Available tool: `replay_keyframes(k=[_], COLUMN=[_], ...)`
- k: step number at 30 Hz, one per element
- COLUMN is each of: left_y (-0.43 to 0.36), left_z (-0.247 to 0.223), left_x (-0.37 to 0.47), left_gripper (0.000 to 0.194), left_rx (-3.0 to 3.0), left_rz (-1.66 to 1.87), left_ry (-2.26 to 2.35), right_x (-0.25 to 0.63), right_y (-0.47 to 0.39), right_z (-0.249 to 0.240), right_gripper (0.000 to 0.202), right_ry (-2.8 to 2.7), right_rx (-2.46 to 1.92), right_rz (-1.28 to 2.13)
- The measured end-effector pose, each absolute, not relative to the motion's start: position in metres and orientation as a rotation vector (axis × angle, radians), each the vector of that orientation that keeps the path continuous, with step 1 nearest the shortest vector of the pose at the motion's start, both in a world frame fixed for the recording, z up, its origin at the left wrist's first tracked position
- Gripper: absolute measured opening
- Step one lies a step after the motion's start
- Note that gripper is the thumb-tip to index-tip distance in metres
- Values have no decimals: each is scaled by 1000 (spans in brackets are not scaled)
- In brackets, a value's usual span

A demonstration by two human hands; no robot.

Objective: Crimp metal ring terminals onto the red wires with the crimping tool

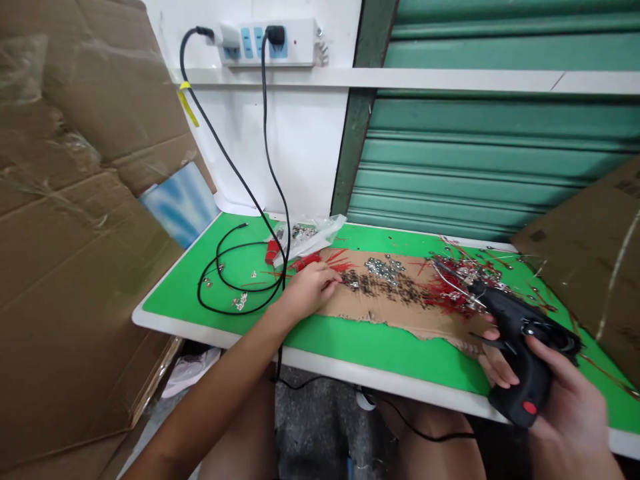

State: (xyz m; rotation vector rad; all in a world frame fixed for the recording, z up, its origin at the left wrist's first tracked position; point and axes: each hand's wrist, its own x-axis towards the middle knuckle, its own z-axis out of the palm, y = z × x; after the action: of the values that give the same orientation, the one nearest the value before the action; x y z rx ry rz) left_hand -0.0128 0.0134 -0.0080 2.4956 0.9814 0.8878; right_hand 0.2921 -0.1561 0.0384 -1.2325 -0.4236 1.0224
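My right hand (565,393) is wrapped round the grip of a black hot glue gun (520,333), which has a red button low on its handle. Its nozzle points left, over a pile of red strands with small silver pieces (457,287). Over a strip of brown cardboard (345,307), my left hand (315,287) is closed in a pinch; what lies between its fingertips is too small to make out. Just right of those fingertips is a small silver charm (354,285). Dark marks cover the middle of the cardboard, with a heap of silver charms (385,269) behind them.
Red strands (305,261) and a clear plastic bag (320,237) of metal pieces lie behind my left hand. A black cable (200,287) loops across the green tabletop (170,293). Cardboard (75,233) rises at the left, and a power strip (300,43) is mounted above.
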Motion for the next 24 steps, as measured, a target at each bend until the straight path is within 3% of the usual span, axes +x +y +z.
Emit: replay_keyframes(k=[9,24], left_y=[12,5], left_z=[-8,0], left_x=[-7,-9], left_gripper=[16,14], left_rx=[2469,2415], left_rz=[849,856], left_ry=[1018,979], right_x=[263,245], right_y=[-147,-131], right_z=[56,41], right_gripper=[38,39], right_ry=[-528,-640], right_rx=[-1308,-1437], right_rz=[1163,1405])
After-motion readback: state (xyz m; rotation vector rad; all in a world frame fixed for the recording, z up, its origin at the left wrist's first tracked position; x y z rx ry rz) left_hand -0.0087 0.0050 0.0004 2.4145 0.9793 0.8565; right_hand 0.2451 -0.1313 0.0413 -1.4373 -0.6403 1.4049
